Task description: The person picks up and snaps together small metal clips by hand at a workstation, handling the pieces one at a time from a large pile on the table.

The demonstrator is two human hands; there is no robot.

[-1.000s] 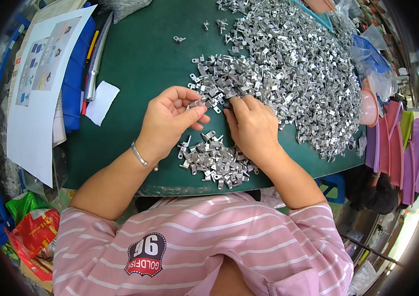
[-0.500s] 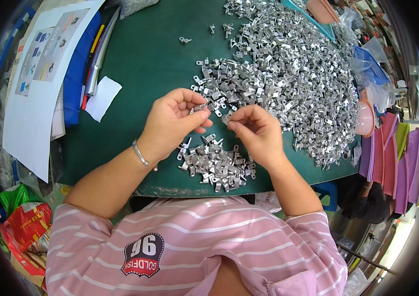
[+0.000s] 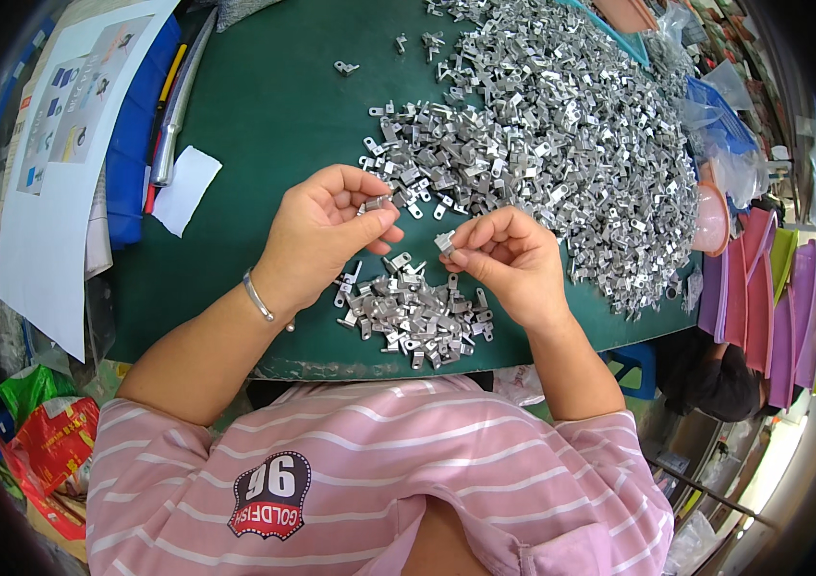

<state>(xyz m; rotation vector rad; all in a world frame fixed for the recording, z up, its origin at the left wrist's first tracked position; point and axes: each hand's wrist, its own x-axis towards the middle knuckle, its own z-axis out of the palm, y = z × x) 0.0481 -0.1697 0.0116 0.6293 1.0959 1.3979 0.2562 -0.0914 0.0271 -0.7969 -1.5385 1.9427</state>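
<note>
While pinching clips (image 3: 376, 203), hands (image 3: 326, 235) hover (small pile (image 3: 417, 317) below).

A worker in a short-sleeved pink shirt (image 3: 379, 480) crossed by thin white stripes. A dark round patch (image 3: 269, 496) with red and white markings sits on the chest. A slim silver bangle (image 3: 259, 297) circles the left wrist; both forearms are bare.
</note>
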